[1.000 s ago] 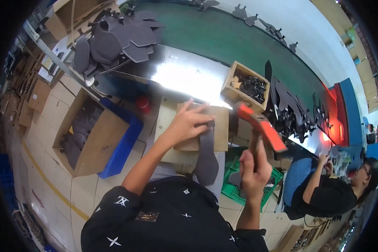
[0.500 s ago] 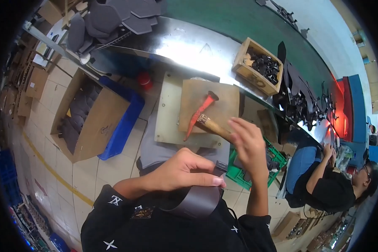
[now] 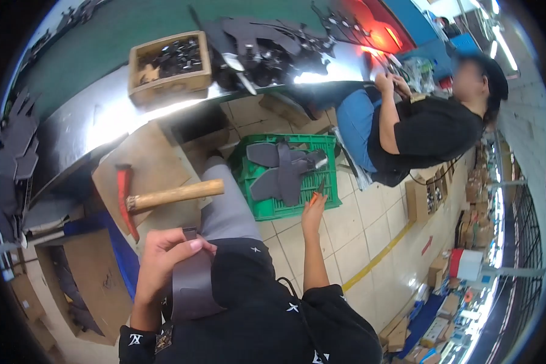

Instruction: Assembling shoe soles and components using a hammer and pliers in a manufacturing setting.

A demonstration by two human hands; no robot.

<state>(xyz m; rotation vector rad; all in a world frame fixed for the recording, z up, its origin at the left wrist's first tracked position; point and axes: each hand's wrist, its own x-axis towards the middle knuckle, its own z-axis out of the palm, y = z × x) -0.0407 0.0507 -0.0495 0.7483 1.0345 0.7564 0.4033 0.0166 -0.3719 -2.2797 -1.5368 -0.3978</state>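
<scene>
My left hand (image 3: 167,258) is closed, pinching a broad dark grey strap (image 3: 194,288) that curls down in front of my shirt. At the strap's upper end, a small black piece (image 3: 190,233) sticks up past my thumb. Out to the right, my right hand (image 3: 313,213) is closed at the near edge of a green crate (image 3: 267,213). Between its fingers shows a small orange-handled tool (image 3: 318,193) with a dark tip; its exact kind is unclear. Several dark grey cut pieces (image 3: 276,173) lie in the crate. A red-headed hammer (image 3: 176,195) with a wooden handle rests on a tan board (image 3: 158,161).
Along the metal-edged bench (image 3: 112,124) stand a wooden box (image 3: 168,94) of small black parts and piled dark pieces (image 3: 255,45). A co-worker (image 3: 431,130) sits at the right. A cardboard box (image 3: 97,276) of dark pieces stands lower left.
The view has swung right. My right hand has gone from beside the hammer's handle to the green crate and now holds the orange-handled tool. My left hand keeps its pinch on the strap.
</scene>
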